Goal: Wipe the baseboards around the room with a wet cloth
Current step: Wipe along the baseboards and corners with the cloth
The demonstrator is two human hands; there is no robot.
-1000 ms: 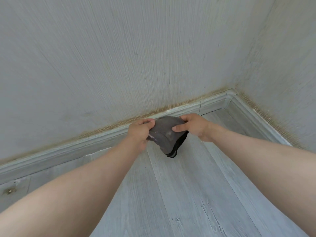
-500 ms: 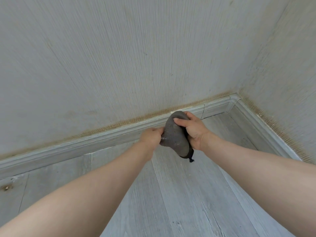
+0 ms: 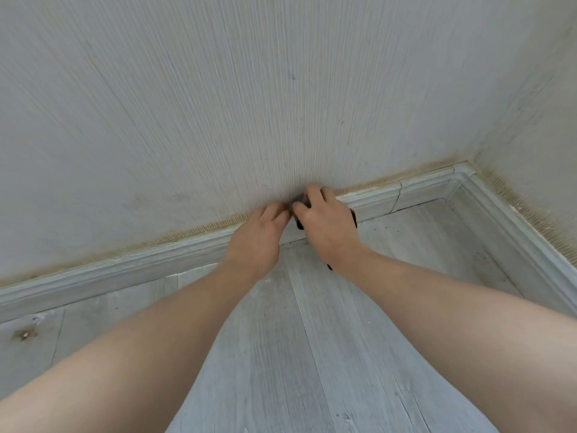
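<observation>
The right hand grips a dark grey cloth (mostly hidden) against the pale moulded baseboard. The left hand lies just beside it, fingers loose on the baseboard's top.

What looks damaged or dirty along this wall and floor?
The baseboard has a crack right of the hands. A brownish stain runs along the wall just above it, and the floor has a brown blemish at far left.

The scene is lit evenly by soft, diffuse light; no glare is seen. Only faint shadows are cast. The hands are slightly smeared by motion blur. Straight lines are bent toward the edges by the wide-angle lens.
</observation>
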